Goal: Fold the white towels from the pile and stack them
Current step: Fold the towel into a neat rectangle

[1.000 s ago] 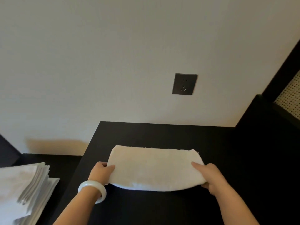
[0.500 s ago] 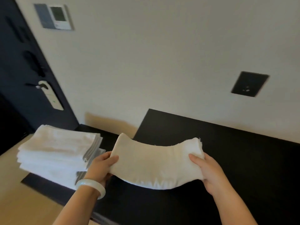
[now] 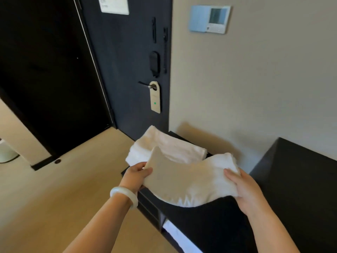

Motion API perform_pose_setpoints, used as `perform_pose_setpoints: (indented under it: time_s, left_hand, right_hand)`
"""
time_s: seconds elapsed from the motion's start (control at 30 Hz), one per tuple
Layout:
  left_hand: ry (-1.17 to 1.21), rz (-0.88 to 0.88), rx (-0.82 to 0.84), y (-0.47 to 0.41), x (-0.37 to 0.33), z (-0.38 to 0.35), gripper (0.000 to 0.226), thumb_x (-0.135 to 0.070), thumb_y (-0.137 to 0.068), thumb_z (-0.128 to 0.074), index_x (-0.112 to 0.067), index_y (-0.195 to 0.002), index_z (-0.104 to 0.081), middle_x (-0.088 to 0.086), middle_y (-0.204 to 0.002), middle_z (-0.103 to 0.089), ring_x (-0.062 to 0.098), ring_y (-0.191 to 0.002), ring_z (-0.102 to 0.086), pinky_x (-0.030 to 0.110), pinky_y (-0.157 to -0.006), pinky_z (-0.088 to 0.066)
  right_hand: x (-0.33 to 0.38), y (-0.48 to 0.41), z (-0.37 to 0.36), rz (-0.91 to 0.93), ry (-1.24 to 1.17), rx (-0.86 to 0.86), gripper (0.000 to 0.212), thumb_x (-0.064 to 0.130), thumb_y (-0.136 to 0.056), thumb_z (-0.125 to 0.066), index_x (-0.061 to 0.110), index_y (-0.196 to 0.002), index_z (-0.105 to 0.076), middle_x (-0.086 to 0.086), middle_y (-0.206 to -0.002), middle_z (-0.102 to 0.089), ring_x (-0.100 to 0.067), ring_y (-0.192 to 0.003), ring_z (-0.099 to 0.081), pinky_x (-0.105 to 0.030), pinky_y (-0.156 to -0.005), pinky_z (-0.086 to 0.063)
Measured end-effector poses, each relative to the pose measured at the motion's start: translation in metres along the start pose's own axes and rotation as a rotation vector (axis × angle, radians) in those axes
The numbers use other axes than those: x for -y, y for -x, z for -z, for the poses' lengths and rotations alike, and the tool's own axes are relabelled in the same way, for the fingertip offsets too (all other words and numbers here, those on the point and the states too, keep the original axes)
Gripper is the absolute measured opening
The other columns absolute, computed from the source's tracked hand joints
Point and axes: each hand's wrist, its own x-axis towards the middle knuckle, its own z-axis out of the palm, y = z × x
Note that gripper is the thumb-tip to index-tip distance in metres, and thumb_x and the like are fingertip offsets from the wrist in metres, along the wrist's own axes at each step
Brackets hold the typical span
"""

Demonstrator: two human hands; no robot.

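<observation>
The folded towel (image 3: 189,181) you hold is plain white, shading to cream on its left part. The stack of towels (image 3: 169,148) behind it is the same plain white. Your bangle (image 3: 125,195) is milky white. The low shelf unit (image 3: 200,225) and the taller cabinet (image 3: 300,170) are flat black. The door (image 3: 127,70) is dark navy; its hanger tag (image 3: 155,97) is beige with one green dot. The wall (image 3: 255,88) is pale beige, the wall panel (image 3: 209,19) light blue with a grey screen, the floor (image 3: 54,198) light tan.
</observation>
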Motion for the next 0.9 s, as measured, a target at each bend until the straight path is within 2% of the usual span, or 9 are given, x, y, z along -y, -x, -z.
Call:
perform_pose_setpoints:
  time_s: [0.17,0.27,0.47,0.53,0.6,0.73,0.8,0.9]
  left_hand:
    - [-0.097,-0.002,0.025,-0.059,-0.017,0.045,0.014,-0.011,-0.093,-0.063,-0.016,-0.102,-0.073,0.009,-0.094,-0.076,0.024,-0.083,-0.072,0.028,-0.066,-0.057]
    - [-0.154,0.032,0.051,-0.094,-0.016,0.057,0.013,-0.012,-0.093,-0.064,-0.016,-0.101,-0.073,0.009,-0.091,-0.076,0.025,-0.083,-0.073,0.033,-0.07,-0.057]
    - [-0.22,0.068,0.12,-0.152,-0.022,0.066,0.014,-0.008,-0.094,-0.062,-0.011,-0.103,-0.073,0.011,-0.092,-0.076,0.025,-0.081,-0.073,0.031,-0.068,-0.057]
    - [-0.234,0.048,0.141,-0.173,-0.038,0.066,0.014,-0.008,-0.094,-0.063,-0.011,-0.104,-0.073,0.012,-0.092,-0.076,0.025,-0.08,-0.073,0.03,-0.067,-0.058]
    - [-0.223,0.013,0.166,-0.195,-0.059,0.065,0.014,-0.009,-0.093,-0.063,-0.013,-0.104,-0.073,0.013,-0.094,-0.075,0.025,-0.081,-0.073,0.029,-0.067,-0.059]
    - [-0.277,-0.026,0.256,-0.248,-0.087,0.065,0.015,-0.019,-0.094,-0.064,-0.019,-0.107,-0.072,0.008,-0.098,-0.075,0.027,-0.089,-0.073,0.033,-0.071,-0.059]
    - [-0.438,-0.015,0.251,-0.279,-0.077,0.064,0.014,-0.016,-0.095,-0.063,-0.017,-0.106,-0.071,0.009,-0.097,-0.075,0.03,-0.088,-0.072,0.041,-0.076,-0.06]
    - [-0.73,0.035,0.251,-0.317,-0.045,0.062,0.013,-0.017,-0.096,-0.06,-0.012,-0.105,-0.068,0.007,-0.094,-0.073,0.024,-0.082,-0.068,0.034,-0.075,-0.058]
  right_hand:
    - [-0.012,-0.023,-0.045,0.02,0.009,-0.023,0.027,0.021,-0.091,-0.068,0.024,-0.118,-0.067,-0.007,-0.106,-0.075,-0.026,-0.098,-0.072,-0.042,-0.081,-0.056]
    - [-0.022,-0.043,-0.053,-0.021,0.033,-0.093,0.026,0.019,-0.091,-0.067,0.023,-0.117,-0.066,-0.006,-0.102,-0.076,-0.028,-0.097,-0.072,-0.043,-0.08,-0.057]
    - [-0.035,-0.097,-0.068,-0.158,-0.01,-0.161,0.036,0.016,-0.09,-0.067,0.015,-0.126,-0.061,-0.017,-0.111,-0.071,-0.04,-0.102,-0.067,-0.058,-0.092,-0.052]
    - [-0.031,-0.113,-0.075,-0.161,-0.062,-0.159,0.029,0.015,-0.09,-0.067,0.016,-0.119,-0.064,-0.017,-0.108,-0.072,-0.041,-0.099,-0.068,-0.056,-0.088,-0.054]
    - [-0.024,-0.127,-0.079,-0.106,-0.109,-0.185,0.025,0.017,-0.087,-0.068,0.02,-0.112,-0.067,-0.012,-0.103,-0.075,-0.037,-0.093,-0.072,-0.048,-0.078,-0.056]
    - [-0.027,-0.157,-0.084,-0.029,-0.148,-0.253,0.034,0.023,-0.083,-0.072,0.022,-0.117,-0.067,-0.006,-0.104,-0.076,-0.033,-0.094,-0.073,-0.049,-0.084,-0.056]
    - [-0.047,-0.177,-0.092,-0.113,-0.041,-0.366,0.024,0.017,-0.087,-0.073,0.019,-0.111,-0.069,-0.005,-0.097,-0.076,-0.033,-0.089,-0.072,-0.046,-0.08,-0.057]
    - [-0.085,-0.202,-0.108,-0.317,0.252,-0.556,0.016,0.014,-0.093,-0.068,0.009,-0.108,-0.064,-0.009,-0.097,-0.069,-0.03,-0.088,-0.067,-0.048,-0.084,-0.056]
